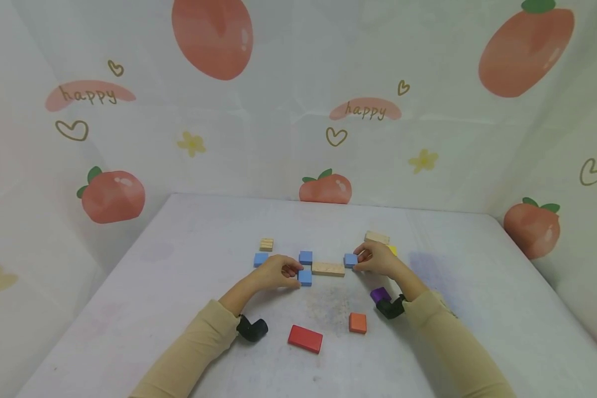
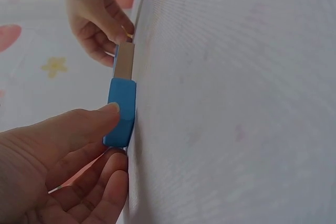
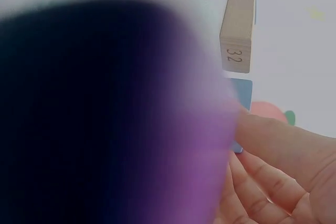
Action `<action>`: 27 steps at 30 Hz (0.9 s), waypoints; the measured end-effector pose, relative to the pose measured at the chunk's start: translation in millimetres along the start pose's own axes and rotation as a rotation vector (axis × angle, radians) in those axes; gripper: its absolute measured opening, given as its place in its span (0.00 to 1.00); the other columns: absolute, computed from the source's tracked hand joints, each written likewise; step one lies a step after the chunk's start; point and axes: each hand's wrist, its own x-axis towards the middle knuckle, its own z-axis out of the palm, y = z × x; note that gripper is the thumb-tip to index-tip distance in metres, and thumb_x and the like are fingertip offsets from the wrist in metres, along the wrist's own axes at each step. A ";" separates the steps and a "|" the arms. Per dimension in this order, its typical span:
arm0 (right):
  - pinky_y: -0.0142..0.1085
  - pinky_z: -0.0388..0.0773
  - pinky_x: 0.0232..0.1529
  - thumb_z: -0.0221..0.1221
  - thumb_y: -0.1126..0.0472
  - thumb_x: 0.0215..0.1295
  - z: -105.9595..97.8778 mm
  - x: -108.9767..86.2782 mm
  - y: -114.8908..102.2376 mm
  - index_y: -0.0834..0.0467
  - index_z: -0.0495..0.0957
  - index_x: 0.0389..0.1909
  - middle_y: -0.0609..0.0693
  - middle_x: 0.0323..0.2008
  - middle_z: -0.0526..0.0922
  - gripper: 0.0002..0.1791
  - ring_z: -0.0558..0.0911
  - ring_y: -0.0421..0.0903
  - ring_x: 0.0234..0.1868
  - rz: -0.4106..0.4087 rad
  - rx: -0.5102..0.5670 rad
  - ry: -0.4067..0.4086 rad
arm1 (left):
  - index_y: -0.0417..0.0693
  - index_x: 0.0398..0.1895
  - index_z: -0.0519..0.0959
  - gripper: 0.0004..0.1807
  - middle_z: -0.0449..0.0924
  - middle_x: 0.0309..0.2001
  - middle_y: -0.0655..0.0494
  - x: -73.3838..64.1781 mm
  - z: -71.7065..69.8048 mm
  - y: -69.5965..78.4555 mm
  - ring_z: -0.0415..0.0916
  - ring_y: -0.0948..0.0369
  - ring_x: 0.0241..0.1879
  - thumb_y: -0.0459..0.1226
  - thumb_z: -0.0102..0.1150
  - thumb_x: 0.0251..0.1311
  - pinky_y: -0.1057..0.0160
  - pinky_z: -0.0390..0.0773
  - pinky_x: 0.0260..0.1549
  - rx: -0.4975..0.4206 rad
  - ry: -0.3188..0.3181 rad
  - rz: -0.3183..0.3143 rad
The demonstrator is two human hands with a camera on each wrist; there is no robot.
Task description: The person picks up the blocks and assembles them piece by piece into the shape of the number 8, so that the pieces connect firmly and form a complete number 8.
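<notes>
My left hand (image 1: 277,272) holds a blue block (image 1: 305,278) by its left side, with the thumb on it in the left wrist view. Behind that block sits a second blue block (image 1: 305,257). A long plain wooden block (image 1: 328,269) lies just to the right of these two. At its far right end, my right hand (image 1: 378,258) pinches another blue block (image 1: 350,261) between thumb and fingers. In the right wrist view, the number 32 marks the end of the wooden block (image 3: 236,51), and a blurred dark purple shape hides much of the scene.
Left of the middle lie a blue block (image 1: 261,260) and a ridged wooden piece (image 1: 266,244). A wooden block (image 1: 377,237) and a yellow piece (image 1: 392,250) are behind my right hand. Nearer me are red (image 1: 305,339), orange (image 1: 357,323) and purple (image 1: 380,295) blocks.
</notes>
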 end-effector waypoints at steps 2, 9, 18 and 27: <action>0.30 0.73 0.32 0.67 0.66 0.50 0.1 0.5 0.1 0.69 0.76 0.42 0.57 0.31 0.81 0.19 0.76 0.42 0.31 -0.001 -0.001 0.000 | 0.38 0.47 0.79 0.19 0.80 0.40 0.49 -0.2 -0.4 0.3 0.73 0.63 0.38 0.33 0.66 0.50 0.66 0.78 0.42 0.000 -0.001 -0.002; 0.30 0.73 0.31 0.67 0.67 0.48 1.9 2.1 0.0 0.68 0.76 0.41 0.58 0.31 0.80 0.18 0.76 0.43 0.31 0.000 0.015 0.008 | 0.38 0.47 0.79 0.19 0.80 0.40 0.49 0.0 -0.6 0.3 0.74 0.63 0.38 0.33 0.66 0.50 0.66 0.78 0.42 -0.004 -0.001 -0.005; 0.31 0.75 0.31 0.68 0.68 0.47 4.2 2.3 0.5 0.69 0.76 0.41 0.58 0.31 0.80 0.18 0.78 0.44 0.31 -0.011 0.021 0.006 | 0.38 0.47 0.79 0.19 0.80 0.40 0.49 0.6 0.2 -0.7 0.74 0.63 0.38 0.33 0.66 0.50 0.66 0.78 0.42 -0.007 -0.002 -0.002; 0.32 0.76 0.33 0.67 0.68 0.48 3.6 2.2 -0.9 0.69 0.76 0.42 0.58 0.32 0.80 0.19 0.78 0.43 0.31 -0.001 0.027 0.003 | 0.38 0.47 0.79 0.19 0.80 0.40 0.49 0.9 -0.2 -2.4 0.73 0.64 0.37 0.33 0.67 0.50 0.67 0.77 0.41 -0.008 -0.004 0.002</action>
